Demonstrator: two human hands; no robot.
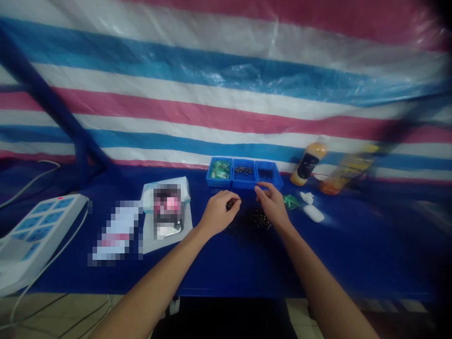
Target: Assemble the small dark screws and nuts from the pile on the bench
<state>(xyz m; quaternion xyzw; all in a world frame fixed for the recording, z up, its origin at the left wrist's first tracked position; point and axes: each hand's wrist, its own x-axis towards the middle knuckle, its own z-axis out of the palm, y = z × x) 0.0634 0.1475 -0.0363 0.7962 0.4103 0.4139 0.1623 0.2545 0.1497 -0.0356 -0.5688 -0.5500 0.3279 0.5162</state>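
My left hand [219,214] pinches a small dark metal part [230,204] between its fingertips. My right hand [271,205] hovers just to the right, its thumb and fingers slightly apart with nothing visible between them. Below both hands lies a loose pile of small dark parts [250,223] on the blue table cover [247,278]. Behind them stands a blue three-compartment tray [243,163], holding green pieces on the left, small dark parts in the middle and dark items on the right.
Several small green pieces [291,201] and a white earbud case [313,213] lie to the right. Two bottles [309,162] stand behind them. A white power strip [42,230] and pixelated packages [165,209] lie left, before a striped tarp [212,113].
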